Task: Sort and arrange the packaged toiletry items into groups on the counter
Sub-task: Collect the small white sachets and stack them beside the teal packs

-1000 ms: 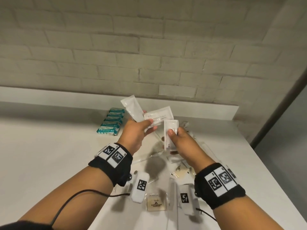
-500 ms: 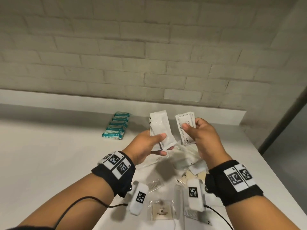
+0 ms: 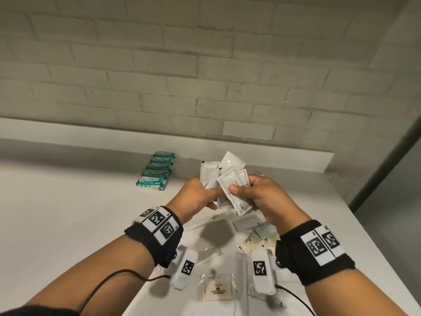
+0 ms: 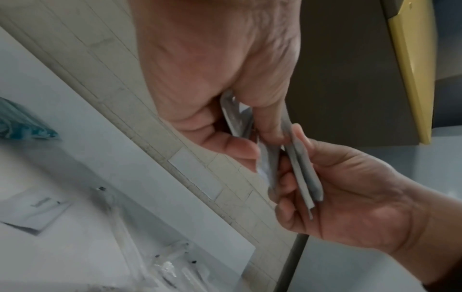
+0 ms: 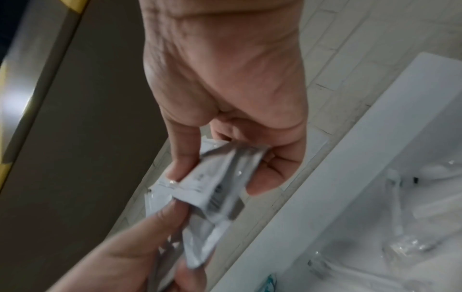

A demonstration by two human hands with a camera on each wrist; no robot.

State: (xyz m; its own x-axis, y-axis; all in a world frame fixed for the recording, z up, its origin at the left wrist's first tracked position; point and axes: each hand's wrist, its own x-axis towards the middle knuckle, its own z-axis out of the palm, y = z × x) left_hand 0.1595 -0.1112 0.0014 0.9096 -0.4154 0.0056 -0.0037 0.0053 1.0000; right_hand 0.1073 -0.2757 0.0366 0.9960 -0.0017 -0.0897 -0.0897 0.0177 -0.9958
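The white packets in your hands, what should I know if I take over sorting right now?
Left hand: holds a fan of white sachets, above the counter.
Right hand: pinches more white sachets, a printed one in front, pressed against the left hand's bunch.
Done: the teal packets lie in a neat row near the back wall.
Left: set the sachets down as one group. Then sort the loose pile under the hands: the small white packets, a beige item in a clear wrap, and other clear-wrapped items that are too blurred to name.
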